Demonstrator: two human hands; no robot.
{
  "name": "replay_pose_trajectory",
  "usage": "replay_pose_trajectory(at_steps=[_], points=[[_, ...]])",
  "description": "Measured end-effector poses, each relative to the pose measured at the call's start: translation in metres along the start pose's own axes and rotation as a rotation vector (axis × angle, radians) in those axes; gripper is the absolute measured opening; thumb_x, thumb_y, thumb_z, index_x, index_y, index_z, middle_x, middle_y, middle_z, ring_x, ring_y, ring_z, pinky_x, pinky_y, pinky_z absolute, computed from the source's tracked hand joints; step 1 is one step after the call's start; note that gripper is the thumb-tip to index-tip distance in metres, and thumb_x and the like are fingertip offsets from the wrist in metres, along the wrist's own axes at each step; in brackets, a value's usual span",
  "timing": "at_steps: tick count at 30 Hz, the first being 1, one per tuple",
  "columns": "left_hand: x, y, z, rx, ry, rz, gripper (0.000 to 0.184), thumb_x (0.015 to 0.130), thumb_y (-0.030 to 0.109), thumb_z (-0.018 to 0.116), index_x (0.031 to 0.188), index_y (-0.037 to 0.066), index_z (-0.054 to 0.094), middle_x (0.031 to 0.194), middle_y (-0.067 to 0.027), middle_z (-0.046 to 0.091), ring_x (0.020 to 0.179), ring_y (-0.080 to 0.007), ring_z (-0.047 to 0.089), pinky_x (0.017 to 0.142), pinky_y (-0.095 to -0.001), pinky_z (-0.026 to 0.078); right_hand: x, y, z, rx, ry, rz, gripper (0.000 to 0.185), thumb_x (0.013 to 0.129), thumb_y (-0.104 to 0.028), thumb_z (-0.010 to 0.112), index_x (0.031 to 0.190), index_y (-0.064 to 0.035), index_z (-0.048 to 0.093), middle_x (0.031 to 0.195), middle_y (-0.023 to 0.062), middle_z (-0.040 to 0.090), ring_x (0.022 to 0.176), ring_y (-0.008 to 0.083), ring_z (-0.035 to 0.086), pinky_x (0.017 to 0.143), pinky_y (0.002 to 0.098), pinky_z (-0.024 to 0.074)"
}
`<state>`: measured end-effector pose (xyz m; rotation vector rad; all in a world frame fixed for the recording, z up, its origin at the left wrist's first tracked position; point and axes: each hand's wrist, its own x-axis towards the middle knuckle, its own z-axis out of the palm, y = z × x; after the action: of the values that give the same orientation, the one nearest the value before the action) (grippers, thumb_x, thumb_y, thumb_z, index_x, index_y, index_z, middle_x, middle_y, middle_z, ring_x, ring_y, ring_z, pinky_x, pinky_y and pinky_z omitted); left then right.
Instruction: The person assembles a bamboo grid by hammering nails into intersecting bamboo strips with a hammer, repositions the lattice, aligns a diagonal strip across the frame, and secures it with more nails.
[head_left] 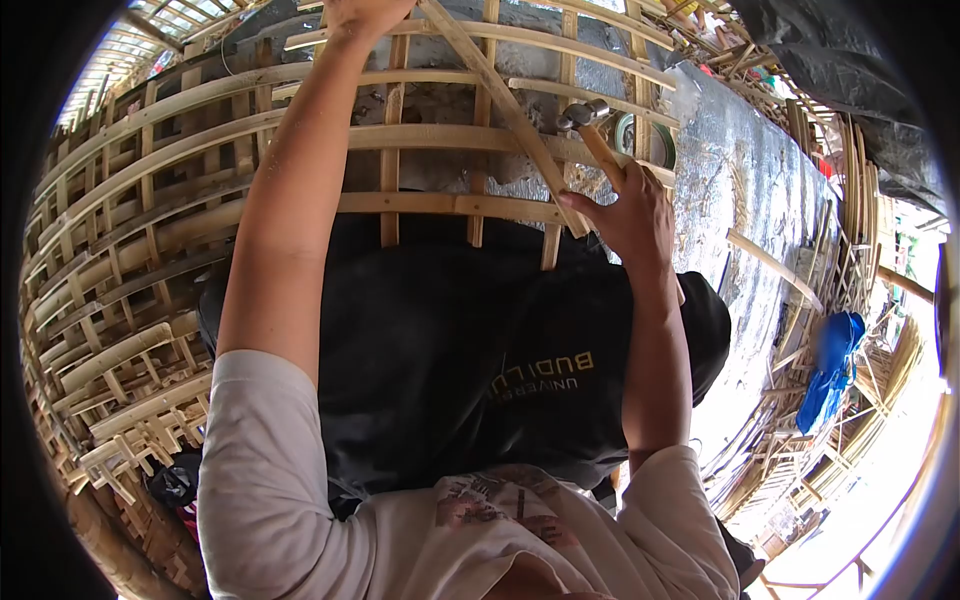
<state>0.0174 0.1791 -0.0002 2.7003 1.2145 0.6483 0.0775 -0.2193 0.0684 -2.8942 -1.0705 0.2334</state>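
Note:
My right hand (640, 215) is wrapped round the wooden handle of a hammer (603, 155), its metal head up and to the left. The thumb of that hand lies by the lower end of a diagonal bamboo strip (500, 100). At the top edge, my left hand (368, 12) is at the strip's upper end, with its fingers mostly cut off by the frame. Beneath the diagonal strip lies a lattice of crossed bamboo slats (430, 137). A black cloth with printed lettering (430, 340) covers my lap, below the lattice.
Stacked bamboo lattices (120, 240) fill the left side. A round green-rimmed object (665, 145) sits beside the hammer. On the right are a grey sheet (745, 190), a loose strip (770, 262), a blue plastic bag (832, 365) and bundles of bamboo strips (860, 190).

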Motion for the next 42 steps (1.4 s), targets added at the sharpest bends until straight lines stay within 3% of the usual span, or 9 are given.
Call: replay_pose_trajectory(at_steps=[8,14,17,20,22,24,27,34,42], points=[[-0.004,0.005,-0.012,-0.064,-0.060,-0.011,0.072,0.093,0.054,0.050,0.144,0.004,0.044,0.087,-0.0098,0.074,0.103,-0.0313,0.066,0.114,-0.0524,0.031,-0.001,-0.002,-0.002,0.020,0.001,0.016,0.086,0.061,-0.071,0.078,0.105,0.0003,0.060,0.102,0.0211,0.069,0.105,0.0381,0.064,0.088,0.0482,0.0510],[-0.003,0.002,0.008,0.172,0.078,-0.007,0.072,0.094,0.055,0.048,0.148,0.007,0.041,0.140,-0.0194,0.054,0.132,-0.0391,0.045,0.116,-0.0579,0.024,0.000,0.002,0.006,-0.015,-0.019,0.027,0.086,0.062,-0.072,0.077,0.106,0.0002,0.060,0.103,0.0193,0.069,0.106,0.0364,0.064,0.089,0.0475,0.0512],[-0.008,0.013,-0.013,0.127,0.118,0.088,0.076,0.094,0.057,0.047,0.153,0.011,0.032,0.162,-0.0170,0.018,0.143,-0.0444,0.024,0.116,-0.0615,0.021,-0.001,0.003,0.001,-0.029,-0.037,0.037,0.088,0.062,-0.074,0.076,0.106,0.0005,0.060,0.107,0.0198,0.068,0.107,0.0362,0.064,0.090,0.0476,0.0509],[-0.009,0.015,-0.007,0.252,0.100,0.143,0.083,0.093,0.061,0.045,0.157,0.015,0.019,0.162,-0.0141,0.020,0.143,-0.0425,0.027,0.118,-0.0604,0.020,-0.003,0.003,0.002,-0.032,-0.050,0.051,0.090,0.062,-0.074,0.076,0.107,0.0015,0.060,0.105,0.0209,0.068,0.107,0.0371,0.064,0.090,0.0477,0.0509],[-0.010,0.011,0.001,0.160,0.168,0.196,0.080,0.094,0.072,0.032,0.154,0.019,0.031,0.151,-0.0135,0.043,0.141,-0.0341,0.038,0.114,-0.0718,0.013,-0.003,0.003,0.002,-0.029,-0.033,0.048,0.091,0.062,-0.075,0.075,0.109,0.0022,0.059,0.103,0.0214,0.069,0.107,0.0377,0.064,0.089,0.0478,0.0511],[-0.011,0.015,-0.012,0.119,-0.208,0.130,0.083,0.095,0.072,0.026,0.157,0.016,0.021,0.164,-0.0094,0.013,0.148,-0.0352,0.022,0.116,-0.0685,0.013,-0.002,0.003,0.001,-0.007,-0.045,0.038,0.092,0.062,-0.075,0.075,0.109,0.0024,0.059,0.103,0.0219,0.068,0.107,0.0381,0.063,0.090,0.0479,0.0511],[-0.010,0.007,-0.009,0.092,-0.326,0.156,0.089,0.094,0.075,0.021,0.158,0.014,0.013,0.166,-0.0082,0.007,0.150,-0.0363,0.015,0.118,-0.0642,0.012,-0.003,0.002,-0.002,0.001,-0.055,0.037,0.092,0.062,-0.076,0.075,0.109,0.0023,0.059,0.106,0.0225,0.068,0.108,0.0381,0.063,0.090,0.0476,0.0510],[-0.017,0.016,-0.019,0.132,-0.423,0.109,0.093,0.092,0.076,0.020,0.159,0.014,0.003,0.166,-0.0070,0.004,0.151,-0.0318,0.013,0.119,-0.0642,0.008,-0.003,0.001,-0.004,0.003,-0.067,0.051,0.093,0.063,-0.076,0.074,0.112,0.0021,0.059,0.110,0.0229,0.067,0.109,0.0373,0.063,0.091,0.0466,0.0509],[-0.027,0.008,-0.004,0.140,-0.324,0.128,0.092,0.092,0.076,0.025,0.158,0.012,0.016,0.165,-0.0076,0.010,0.148,-0.0335,0.022,0.118,-0.0657,0.013,-0.006,0.003,0.003,-0.004,0.021,-0.010,0.095,0.065,-0.074,0.074,0.122,-0.0004,0.056,0.110,0.0227,0.067,0.110,0.0373,0.063,0.092,0.0466,0.0510]])
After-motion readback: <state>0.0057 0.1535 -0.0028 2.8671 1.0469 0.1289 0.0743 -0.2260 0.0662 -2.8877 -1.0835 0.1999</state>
